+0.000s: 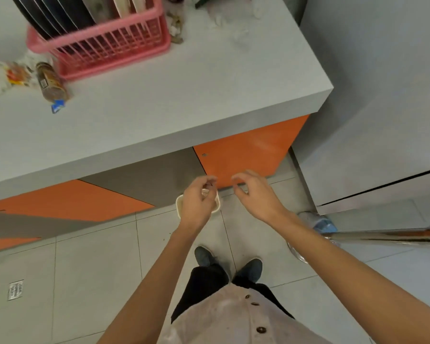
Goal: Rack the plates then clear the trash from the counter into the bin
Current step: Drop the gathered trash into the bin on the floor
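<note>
Pink rack (99, 43) at the far side of the grey bench (184, 95), loaded with dark plates (60, 18) and paler ones, all standing on edge; no loose plate seen elsewhere, so racking judged done. Trash on the bench, not yet cleared: crumpled clear wrappers (10, 75) at the left edge; brown packet (51, 81) lying just beside them and close to the rack's near corner; small blue scrap (57, 106) touching the packet's near end; brownish crumpled litter (175, 28) against the rack's right side; white crumpled plastic (224, 21) further right, near the far edge. Small white bin (179, 206) on the tiled floor (97, 256) at the foot of the orange cabinet front, partly hidden; contents not visible. Left hand (199, 199) directly over the bin, fingers (210, 181) curled with thumb and forefinger drawn close together; possibly a small dark bit between them, but cannot tell whether anything is held. Right hand (253, 192) just beside the left, apart from it, over the floor to the right of the bin, fingers loosely curled and spread, holding nothing. Stage judged as mid-clearing: first half complete, second half under way, with at least five pieces of trash on the bench and several trips between bench and bin likely needed.
</note>
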The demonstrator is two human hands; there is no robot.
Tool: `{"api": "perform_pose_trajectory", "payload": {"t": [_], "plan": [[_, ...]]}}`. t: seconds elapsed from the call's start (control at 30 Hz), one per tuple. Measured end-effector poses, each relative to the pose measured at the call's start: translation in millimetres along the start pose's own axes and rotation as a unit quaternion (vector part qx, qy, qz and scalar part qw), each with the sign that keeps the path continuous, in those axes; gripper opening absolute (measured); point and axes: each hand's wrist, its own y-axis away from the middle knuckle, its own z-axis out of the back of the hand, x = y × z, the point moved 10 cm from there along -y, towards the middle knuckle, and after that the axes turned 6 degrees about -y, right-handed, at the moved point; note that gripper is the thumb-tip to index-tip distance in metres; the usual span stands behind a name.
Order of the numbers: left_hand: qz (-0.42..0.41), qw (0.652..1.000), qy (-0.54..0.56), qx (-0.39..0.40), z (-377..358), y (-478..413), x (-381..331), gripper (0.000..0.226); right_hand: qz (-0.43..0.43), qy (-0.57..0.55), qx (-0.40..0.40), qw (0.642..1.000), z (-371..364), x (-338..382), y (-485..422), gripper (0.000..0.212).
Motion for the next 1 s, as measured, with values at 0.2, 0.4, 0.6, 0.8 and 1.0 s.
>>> {"api": "perform_pose_trajectory", "payload": {"t": [0.2,0.4,0.6,0.8,1.0], "plan": [[-0.091,0.995,-0.039,-0.01,25.4,-42.8,-65.2,0.029,0.044,0.05,-0.013,0.998,49.1,41.0,-41.5,0.028],[-0.15,0.98,-0.131,-0.002,41.7,-105.6,-101.5,0.044,0.039,0.073,-0.025,0.996,89.9,56.5,-94.8,0.034],[-0.118,0.956,-0.268,0.001,44.7,-203.1,-111.9,0.063,-0.01,0.195,-0.012,0.981,116.2,48.6,-168.2,0.058],[-0.038,0.919,-0.382,0.086,28.0,-277.6,-90.8,0.081,-0.154,0.296,0.102,0.937,116.7,17.2,-234.6,0.084],[0.002,0.909,-0.4,0.114,7.2,-308.0,-89.5,0.082,-0.202,0.361,0.16,0.896,107.8,19.7,-267.2,0.082]]}}
